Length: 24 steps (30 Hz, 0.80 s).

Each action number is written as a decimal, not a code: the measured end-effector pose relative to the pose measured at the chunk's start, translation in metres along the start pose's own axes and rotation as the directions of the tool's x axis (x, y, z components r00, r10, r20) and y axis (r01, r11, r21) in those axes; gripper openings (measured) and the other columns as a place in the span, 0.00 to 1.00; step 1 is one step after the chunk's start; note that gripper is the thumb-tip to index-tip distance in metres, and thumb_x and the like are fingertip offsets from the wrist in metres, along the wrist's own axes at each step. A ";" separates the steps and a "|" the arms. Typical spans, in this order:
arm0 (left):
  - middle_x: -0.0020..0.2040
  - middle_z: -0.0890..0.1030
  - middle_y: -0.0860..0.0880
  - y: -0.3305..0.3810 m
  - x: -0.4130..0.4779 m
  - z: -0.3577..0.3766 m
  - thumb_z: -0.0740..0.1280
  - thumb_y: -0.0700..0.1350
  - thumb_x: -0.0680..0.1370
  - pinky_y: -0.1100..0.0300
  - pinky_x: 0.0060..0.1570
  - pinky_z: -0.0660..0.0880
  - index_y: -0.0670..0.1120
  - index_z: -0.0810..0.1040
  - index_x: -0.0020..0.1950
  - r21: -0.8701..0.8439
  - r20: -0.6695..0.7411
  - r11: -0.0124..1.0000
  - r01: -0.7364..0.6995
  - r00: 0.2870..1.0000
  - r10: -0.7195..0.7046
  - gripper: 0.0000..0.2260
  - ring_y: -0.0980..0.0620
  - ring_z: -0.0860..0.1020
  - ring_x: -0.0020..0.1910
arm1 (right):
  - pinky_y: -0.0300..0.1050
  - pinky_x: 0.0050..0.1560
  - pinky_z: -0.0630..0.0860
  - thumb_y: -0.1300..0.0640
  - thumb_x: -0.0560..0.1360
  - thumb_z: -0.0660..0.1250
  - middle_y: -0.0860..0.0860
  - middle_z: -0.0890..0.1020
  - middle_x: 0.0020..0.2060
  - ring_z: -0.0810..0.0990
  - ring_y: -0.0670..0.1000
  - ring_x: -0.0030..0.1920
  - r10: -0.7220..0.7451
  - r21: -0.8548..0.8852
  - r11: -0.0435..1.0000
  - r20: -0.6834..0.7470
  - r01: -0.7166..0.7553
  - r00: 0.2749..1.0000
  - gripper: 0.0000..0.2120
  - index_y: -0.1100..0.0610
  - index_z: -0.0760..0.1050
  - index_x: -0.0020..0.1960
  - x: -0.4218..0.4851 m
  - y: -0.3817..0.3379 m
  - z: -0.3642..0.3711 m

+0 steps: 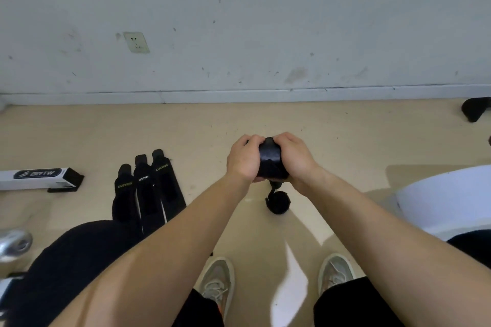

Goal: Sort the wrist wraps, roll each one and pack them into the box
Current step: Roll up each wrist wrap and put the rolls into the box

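Fingers (252, 140) of both hands are curled over the far edge of a black wrist wrap (269, 158) and pressed close together. The fingertips are hidden behind the fabric and the thumbs cannot be seen.

The left hand (243, 160) grips the wrap's left side and the right hand (296, 159) its right side. The wrap is bunched between the palms and held above the floor (345, 141), centre of scene. A thin loop (273, 187) hangs from its near end.

On the floor just near of the hands lies one rolled wrap (278, 203), black and roughly round. Cannot tell whether the loop touches it.

Left of the forearms, three flat wraps (144, 191) lie side by side, edges touching, running near to far. The outer two carry yellow lettering, the middle one white. Their near ends are hidden behind a black-clad knee (74, 255).

Further left, apart from the flat wraps, a long white box (34, 179) lies on the floor, the black flap at its right end open.

At right is a white rounded container (446, 202), partly out of frame. Nearest the camera are two pale shoes (216, 281). Beyond the floor is a grey-white scuffed wall (265, 21) with a socket (136, 42) at left.
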<state>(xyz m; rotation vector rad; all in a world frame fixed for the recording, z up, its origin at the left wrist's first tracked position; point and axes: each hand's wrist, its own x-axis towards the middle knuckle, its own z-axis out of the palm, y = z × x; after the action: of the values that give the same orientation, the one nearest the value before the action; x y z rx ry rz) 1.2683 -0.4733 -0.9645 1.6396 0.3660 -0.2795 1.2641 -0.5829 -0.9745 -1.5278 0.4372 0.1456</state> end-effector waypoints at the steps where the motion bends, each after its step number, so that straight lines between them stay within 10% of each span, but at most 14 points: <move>1: 0.55 0.82 0.45 -0.008 0.004 -0.001 0.63 0.50 0.81 0.56 0.33 0.79 0.50 0.78 0.51 0.003 0.002 0.999 0.049 0.999 -0.049 0.06 0.42 0.82 0.53 | 0.65 0.51 0.83 0.55 0.81 0.60 0.58 0.81 0.47 0.81 0.60 0.49 0.048 0.006 0.999 -0.004 -0.048 0.999 0.10 0.59 0.77 0.52 0.002 0.009 0.003; 11: 0.50 0.82 0.45 -0.098 0.066 -0.003 0.60 0.57 0.84 0.55 0.37 0.79 0.50 0.78 0.50 -0.045 0.020 0.914 0.403 0.915 -0.403 0.14 0.45 0.81 0.45 | 0.60 0.53 0.84 0.58 0.78 0.67 0.59 0.80 0.59 0.81 0.59 0.56 0.275 0.053 0.957 0.160 -0.286 0.948 0.12 0.55 0.78 0.61 0.041 0.094 0.001; 17: 0.56 0.80 0.47 -0.152 0.124 -0.016 0.61 0.49 0.84 0.52 0.50 0.79 0.50 0.75 0.58 0.181 -0.263 0.967 0.177 0.957 -0.126 0.06 0.46 0.80 0.52 | 0.55 0.54 0.84 0.53 0.72 0.77 0.48 0.78 0.54 0.81 0.51 0.53 0.166 -0.191 0.969 0.022 -0.159 0.986 0.23 0.52 0.75 0.64 0.095 0.129 0.028; 24: 0.56 0.84 0.45 -0.193 0.189 -0.009 0.63 0.48 0.75 0.45 0.57 0.83 0.48 0.80 0.55 -0.110 -0.151 0.948 0.300 0.937 -0.314 0.12 0.43 0.83 0.56 | 0.46 0.64 0.74 0.47 0.71 0.78 0.53 0.76 0.65 0.76 0.54 0.65 0.119 -0.380 0.916 -0.040 -0.126 0.992 0.40 0.58 0.65 0.75 0.163 0.164 0.063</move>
<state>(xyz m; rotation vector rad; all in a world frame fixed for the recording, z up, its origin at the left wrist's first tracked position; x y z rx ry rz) 1.3649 -0.4350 -1.2144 1.5225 0.7562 -0.3564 1.3654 -0.5414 -1.1873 -1.8862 0.5409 0.3327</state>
